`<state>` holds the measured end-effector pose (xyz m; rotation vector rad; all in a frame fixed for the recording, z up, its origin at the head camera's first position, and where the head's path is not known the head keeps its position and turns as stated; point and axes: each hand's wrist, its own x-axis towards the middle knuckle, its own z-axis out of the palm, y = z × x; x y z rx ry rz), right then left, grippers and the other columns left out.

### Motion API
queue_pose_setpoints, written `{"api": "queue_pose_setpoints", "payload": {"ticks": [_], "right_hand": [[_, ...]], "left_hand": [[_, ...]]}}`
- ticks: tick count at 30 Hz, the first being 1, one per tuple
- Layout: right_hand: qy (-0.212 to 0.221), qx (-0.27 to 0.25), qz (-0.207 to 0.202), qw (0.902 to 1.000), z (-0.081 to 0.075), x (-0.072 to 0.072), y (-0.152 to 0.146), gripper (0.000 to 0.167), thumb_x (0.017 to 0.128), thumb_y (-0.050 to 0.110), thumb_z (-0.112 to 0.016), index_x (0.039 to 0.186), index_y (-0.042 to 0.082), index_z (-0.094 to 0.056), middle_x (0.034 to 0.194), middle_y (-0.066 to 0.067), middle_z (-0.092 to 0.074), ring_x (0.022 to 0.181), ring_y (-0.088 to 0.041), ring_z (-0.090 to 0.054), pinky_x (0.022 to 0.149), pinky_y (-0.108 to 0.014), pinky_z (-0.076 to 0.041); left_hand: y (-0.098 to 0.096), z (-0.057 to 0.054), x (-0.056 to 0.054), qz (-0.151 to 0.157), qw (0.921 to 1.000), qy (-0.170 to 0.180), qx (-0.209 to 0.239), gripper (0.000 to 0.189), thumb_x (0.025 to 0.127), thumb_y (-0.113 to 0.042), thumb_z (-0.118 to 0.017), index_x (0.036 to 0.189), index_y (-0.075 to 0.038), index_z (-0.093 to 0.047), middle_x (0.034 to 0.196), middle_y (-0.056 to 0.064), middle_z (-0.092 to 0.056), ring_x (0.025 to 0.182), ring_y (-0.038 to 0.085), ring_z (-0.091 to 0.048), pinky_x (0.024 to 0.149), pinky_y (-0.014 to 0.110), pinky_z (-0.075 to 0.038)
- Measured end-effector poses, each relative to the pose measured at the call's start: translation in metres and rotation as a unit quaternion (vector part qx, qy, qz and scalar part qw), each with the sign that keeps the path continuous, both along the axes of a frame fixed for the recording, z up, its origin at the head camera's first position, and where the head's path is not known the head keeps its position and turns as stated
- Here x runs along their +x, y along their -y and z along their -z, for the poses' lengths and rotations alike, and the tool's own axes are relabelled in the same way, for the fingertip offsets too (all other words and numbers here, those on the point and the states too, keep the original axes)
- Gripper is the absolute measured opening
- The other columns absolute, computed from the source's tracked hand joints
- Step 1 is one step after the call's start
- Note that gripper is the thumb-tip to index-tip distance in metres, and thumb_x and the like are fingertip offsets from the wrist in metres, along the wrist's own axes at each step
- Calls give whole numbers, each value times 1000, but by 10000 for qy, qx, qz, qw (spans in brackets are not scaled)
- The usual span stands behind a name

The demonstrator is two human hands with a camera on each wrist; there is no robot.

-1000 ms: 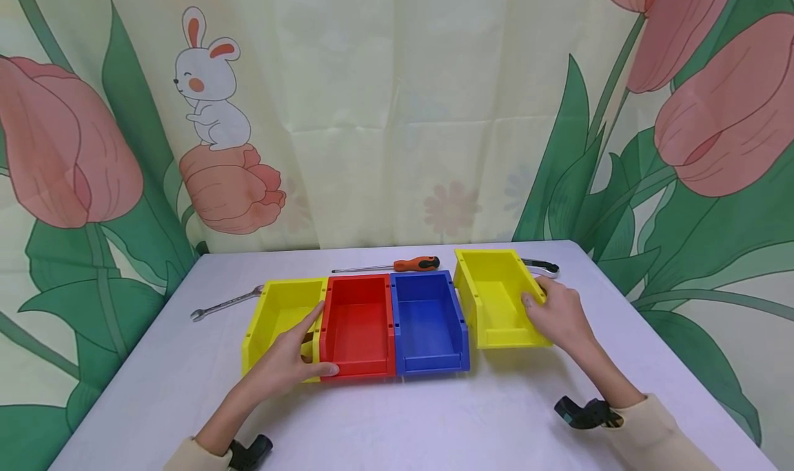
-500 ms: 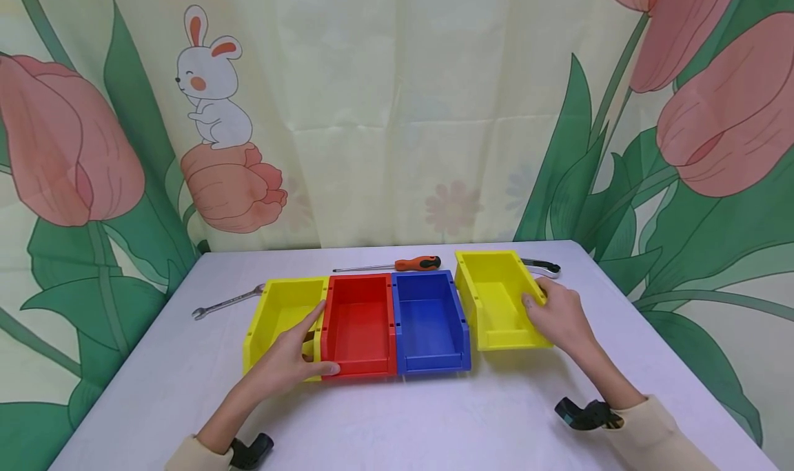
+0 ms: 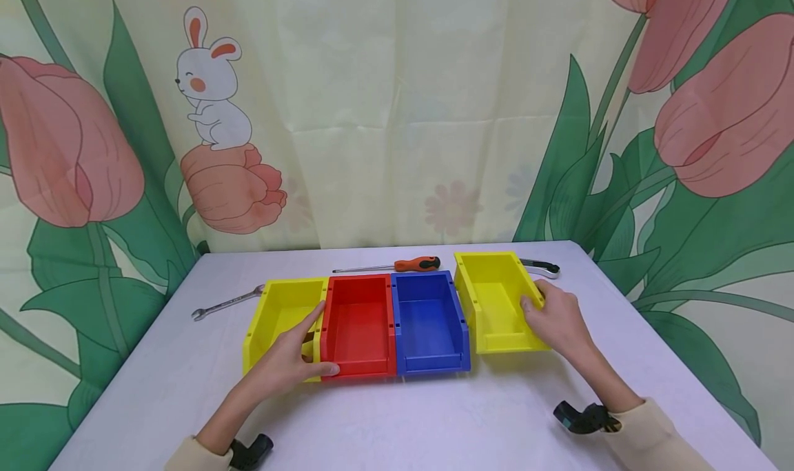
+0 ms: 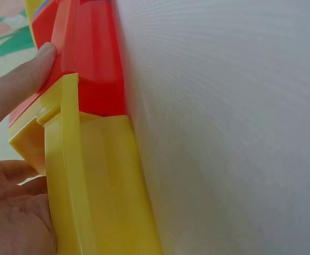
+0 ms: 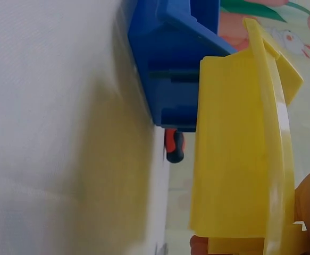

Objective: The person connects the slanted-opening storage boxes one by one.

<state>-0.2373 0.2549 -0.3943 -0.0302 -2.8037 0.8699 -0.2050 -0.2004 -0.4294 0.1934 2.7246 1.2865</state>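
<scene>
A yellow storage bin (image 3: 282, 305), a red bin (image 3: 360, 326) and a blue bin (image 3: 431, 319) stand side by side on the table. My left hand (image 3: 285, 361) holds the adjoining walls of the left yellow and red bins, its thumb (image 4: 30, 74) on the red rim and fingers inside the yellow bin. With my right hand (image 3: 561, 317) I grip the right wall of a second yellow bin (image 3: 499, 309), thumb inside. This bin is raised off the table beside the blue one, its shadow below it in the right wrist view, its left side against the blue bin's side there.
An orange-and-black screwdriver (image 3: 415, 264) lies behind the red and blue bins. At the left is a wrench (image 3: 226, 303), its far end by the yellow bin. A black-handled tool (image 3: 541, 267) is partly hidden behind the raised bin. A printed curtain (image 3: 397, 112) hangs behind the table.
The right yellow bin and my right hand have come down and toward me very slightly. My left hand and the other bins keep their places.
</scene>
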Motion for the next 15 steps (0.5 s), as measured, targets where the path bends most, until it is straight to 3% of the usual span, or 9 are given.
{"api": "queue_pose_setpoints", "payload": {"ticks": [6, 15], "right_hand": [[-75, 137, 21, 9999, 0, 2, 2, 46, 104, 19, -59, 138, -11, -56, 115, -30, -71, 76, -22, -63, 76, -40, -67], [69, 271, 86, 9996, 1, 3, 6, 48, 104, 17, -58, 141, -14, -53, 113, -32, -70, 75, -24, -62, 69, -35, -62]], "left_hand": [[0, 0, 1, -2, 10000, 18, 19, 119, 77, -25, -96, 170, -28, -23, 170, 12, -40, 144, 46, -54, 92, 44, -67], [0, -2, 0, 21, 10000, 24, -3, 119, 77, -26, -96, 171, -28, -23, 170, 12, -40, 144, 45, -54, 93, 44, -67]]}}
